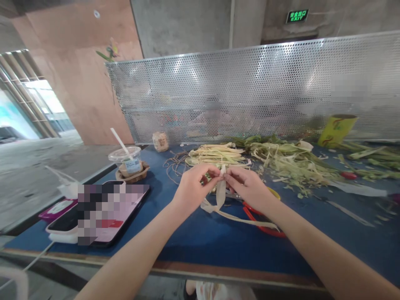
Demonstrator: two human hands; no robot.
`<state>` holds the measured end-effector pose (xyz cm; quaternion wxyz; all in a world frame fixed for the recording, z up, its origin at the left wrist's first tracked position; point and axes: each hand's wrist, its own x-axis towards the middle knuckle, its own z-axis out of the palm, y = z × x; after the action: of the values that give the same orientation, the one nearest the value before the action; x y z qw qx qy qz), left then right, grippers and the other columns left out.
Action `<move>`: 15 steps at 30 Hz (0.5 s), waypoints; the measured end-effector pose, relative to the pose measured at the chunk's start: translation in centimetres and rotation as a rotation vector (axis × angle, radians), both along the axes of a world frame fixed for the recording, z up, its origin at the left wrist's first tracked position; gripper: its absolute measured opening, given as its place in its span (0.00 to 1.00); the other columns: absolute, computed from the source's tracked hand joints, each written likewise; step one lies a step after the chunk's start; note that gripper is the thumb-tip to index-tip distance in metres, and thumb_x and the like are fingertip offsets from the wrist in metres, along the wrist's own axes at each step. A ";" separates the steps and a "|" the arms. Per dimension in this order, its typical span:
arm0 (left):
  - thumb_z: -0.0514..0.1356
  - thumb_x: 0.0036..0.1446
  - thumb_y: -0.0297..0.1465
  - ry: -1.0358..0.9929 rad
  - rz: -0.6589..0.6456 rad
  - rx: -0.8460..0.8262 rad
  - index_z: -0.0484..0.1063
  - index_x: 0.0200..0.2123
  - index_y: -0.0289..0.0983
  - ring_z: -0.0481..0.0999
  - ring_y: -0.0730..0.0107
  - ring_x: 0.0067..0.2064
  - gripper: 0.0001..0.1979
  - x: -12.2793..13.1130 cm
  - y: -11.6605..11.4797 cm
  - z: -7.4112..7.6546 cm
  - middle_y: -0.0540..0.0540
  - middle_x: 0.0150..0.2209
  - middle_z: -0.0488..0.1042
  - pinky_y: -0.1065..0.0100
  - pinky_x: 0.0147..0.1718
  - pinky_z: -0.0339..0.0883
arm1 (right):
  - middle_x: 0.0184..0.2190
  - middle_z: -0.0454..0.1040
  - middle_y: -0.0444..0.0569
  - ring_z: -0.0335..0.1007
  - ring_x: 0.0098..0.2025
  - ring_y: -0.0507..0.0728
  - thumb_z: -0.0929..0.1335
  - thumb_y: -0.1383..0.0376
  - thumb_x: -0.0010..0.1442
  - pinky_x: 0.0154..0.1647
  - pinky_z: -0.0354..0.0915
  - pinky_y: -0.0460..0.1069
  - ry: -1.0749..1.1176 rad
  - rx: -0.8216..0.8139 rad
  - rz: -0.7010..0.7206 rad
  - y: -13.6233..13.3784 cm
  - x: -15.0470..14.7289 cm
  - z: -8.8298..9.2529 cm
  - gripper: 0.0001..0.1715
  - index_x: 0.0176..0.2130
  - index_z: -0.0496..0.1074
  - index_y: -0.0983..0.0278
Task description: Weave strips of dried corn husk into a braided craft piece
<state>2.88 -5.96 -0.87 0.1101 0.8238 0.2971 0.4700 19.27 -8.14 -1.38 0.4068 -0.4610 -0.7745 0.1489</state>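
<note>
My left hand point(197, 180) and my right hand point(245, 183) meet above the middle of the table, thumbs and fingertips pinching a pale corn husk strip point(221, 196). The strip hangs down between them, and its lower part loops onto the table. From there a long, narrow tail point(250, 220) runs right, over red-handled scissors point(271, 231) partly covered by my right forearm. Just beyond my hands lies a stack of yellowish husk strips point(215, 153). A coil of brown cord point(175, 164) rests left of that stack.
A heap of green husks point(281, 160) spreads at the back right, near a yellow tube point(337, 130). On the left are a tablet point(131, 208), a phone point(64, 218) and a lidded cup with straw point(133, 164). A perforated metal screen point(193, 83) borders the table's back.
</note>
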 end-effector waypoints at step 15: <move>0.61 0.47 0.31 -0.066 -0.085 -0.232 0.64 0.43 0.38 0.71 0.75 0.28 0.18 0.1 0.4 -0.1 0.50 0.28 0.72 0.71 0.27 0.69 | 0.15 0.61 0.39 0.58 0.18 0.49 0.59 0.62 0.58 0.22 0.57 0.45 0.238 -0.050 -0.014 0.3 0.2 -0.1 0.12 0.25 0.61 0.63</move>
<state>2.95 -5.56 -0.95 0.2343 0.8014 0.3105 0.4543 19.42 -7.79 -1.46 0.4852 -0.4555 -0.7135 0.2189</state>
